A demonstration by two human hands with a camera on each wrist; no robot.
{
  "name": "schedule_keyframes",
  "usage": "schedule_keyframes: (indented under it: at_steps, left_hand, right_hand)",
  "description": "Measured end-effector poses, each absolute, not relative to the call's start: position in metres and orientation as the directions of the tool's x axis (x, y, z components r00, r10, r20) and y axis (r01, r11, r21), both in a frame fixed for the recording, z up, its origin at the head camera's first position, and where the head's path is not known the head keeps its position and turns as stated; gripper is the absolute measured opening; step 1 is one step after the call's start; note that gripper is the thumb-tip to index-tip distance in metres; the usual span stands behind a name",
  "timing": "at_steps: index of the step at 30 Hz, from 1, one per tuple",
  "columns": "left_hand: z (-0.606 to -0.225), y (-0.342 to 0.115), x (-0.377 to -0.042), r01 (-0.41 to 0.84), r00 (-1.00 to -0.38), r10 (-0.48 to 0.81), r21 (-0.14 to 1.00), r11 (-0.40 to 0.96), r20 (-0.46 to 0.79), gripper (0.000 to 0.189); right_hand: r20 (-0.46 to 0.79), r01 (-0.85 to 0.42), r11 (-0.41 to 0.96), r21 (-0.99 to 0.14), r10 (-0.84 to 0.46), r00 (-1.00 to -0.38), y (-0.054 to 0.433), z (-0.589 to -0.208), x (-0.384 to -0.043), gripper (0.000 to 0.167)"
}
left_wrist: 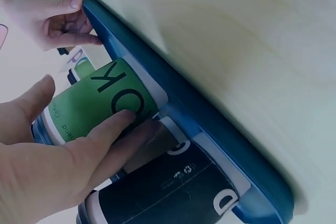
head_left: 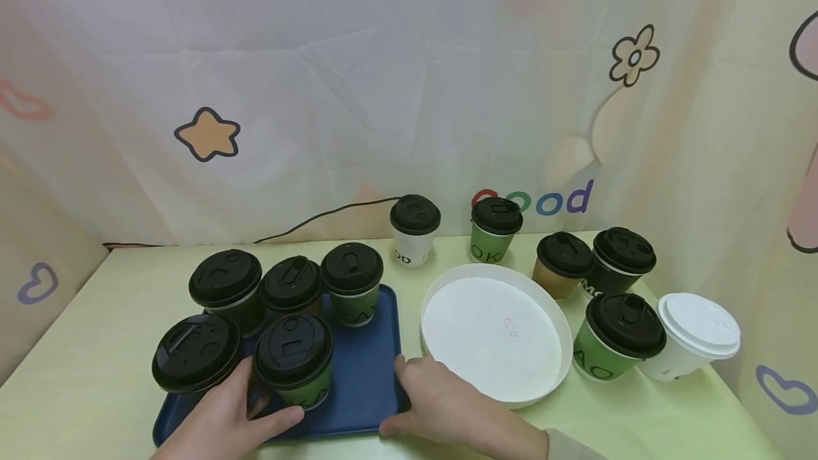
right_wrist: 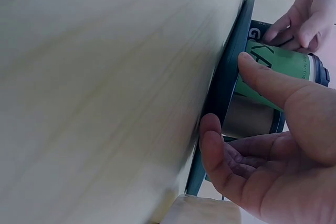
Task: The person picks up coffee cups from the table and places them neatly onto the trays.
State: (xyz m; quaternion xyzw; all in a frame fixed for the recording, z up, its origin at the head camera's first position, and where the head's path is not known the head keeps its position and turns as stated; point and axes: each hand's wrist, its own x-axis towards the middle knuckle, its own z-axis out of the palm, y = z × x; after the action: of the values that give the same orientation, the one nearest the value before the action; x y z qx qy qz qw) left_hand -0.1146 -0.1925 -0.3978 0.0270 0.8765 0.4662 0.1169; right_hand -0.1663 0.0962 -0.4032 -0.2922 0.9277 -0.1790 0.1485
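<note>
A dark blue tray (head_left: 361,382) carries several lidded paper coffee cups. My left hand (head_left: 220,414) reaches between the front green cup (head_left: 309,392) and the front-left black cup (left_wrist: 168,190). In the left wrist view its fingers lie along the green cup's side, while the thumb stands apart from it. My right hand (head_left: 441,400) grips the tray's front right corner, with thumb and curled forefinger on adjoining edges. Behind stand a left green cup (head_left: 246,314), a brown cup (head_left: 290,282) mostly hidden by others, and another green cup (head_left: 358,307), all black-lidded.
A round white shallow tray (head_left: 431,318) lies right of the blue one. Beyond it stand a white cup (head_left: 412,247) and a green cup (head_left: 488,243). Brown (head_left: 552,281), black (head_left: 607,279), green (head_left: 597,357) and white-lidded (head_left: 671,360) cups cluster at right. A curtain hangs behind.
</note>
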Motion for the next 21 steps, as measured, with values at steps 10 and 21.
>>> schedule_keyframes:
  at_steps: [10,21]
  left_hand:
    - [-0.407,-0.206,-0.114,-0.140,-0.927,0.163,0.715,0.685,-0.338,0.102]
    - [-0.481,-0.276,-0.119,0.136,-0.920,0.255,0.368,0.920,-0.298,0.066]
  right_hand:
    - [-0.167,-0.487,0.765,-0.422,-0.593,-0.787,0.097,-0.405,-0.167,0.063]
    - [-0.163,-0.503,0.752,-0.426,-0.611,-0.775,0.101,-0.415,-0.172,0.068]
